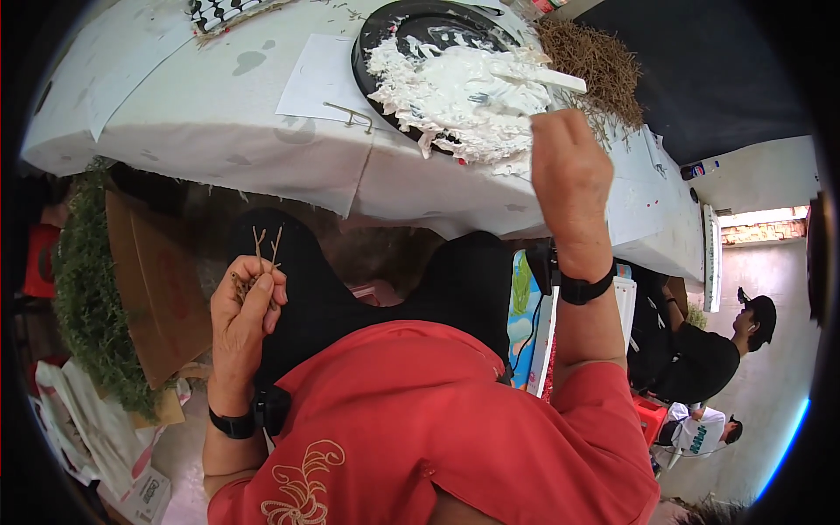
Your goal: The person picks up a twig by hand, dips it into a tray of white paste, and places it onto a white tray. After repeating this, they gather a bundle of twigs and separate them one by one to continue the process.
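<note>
My left hand (245,306) is closed around a few thin brown twigs (261,241), held above my lap with their forked tips pointing up. On the table, a round black tray (362,66) bears a thick spread of white paste (472,83), which spills over its near right rim. A flat white stick (560,80) rests in the paste, its end jutting out to the right. My right hand (572,166) hangs at the right edge of the paste with its fingers curled together. Whatever those fingers may hold is hidden.
A heap of brown twigs (595,66) lies right of the tray. Under the tray is white paper (308,83), with a bent metal piece (350,114) beside it. Green foliage (96,289) and cardboard (157,289) stand at left. Another person (700,354) sits at far right.
</note>
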`<act>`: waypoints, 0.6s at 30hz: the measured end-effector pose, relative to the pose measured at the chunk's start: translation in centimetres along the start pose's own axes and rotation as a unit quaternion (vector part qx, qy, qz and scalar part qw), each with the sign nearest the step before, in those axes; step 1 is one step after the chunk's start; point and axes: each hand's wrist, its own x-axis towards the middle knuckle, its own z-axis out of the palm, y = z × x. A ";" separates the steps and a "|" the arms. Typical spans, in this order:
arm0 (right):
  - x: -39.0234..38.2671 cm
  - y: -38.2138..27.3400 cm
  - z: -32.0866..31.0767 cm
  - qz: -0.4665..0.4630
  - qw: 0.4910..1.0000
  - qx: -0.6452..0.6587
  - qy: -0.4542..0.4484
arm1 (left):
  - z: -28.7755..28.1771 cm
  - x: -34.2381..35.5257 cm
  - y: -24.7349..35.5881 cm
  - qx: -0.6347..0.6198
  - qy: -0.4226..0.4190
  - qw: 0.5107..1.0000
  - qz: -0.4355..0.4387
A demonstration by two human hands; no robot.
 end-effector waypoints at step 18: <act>-3.0 -0.2 3.0 0.114 0.987 0.113 -0.019 | -0.7 0.1 0.0 -0.043 -0.004 0.999 0.009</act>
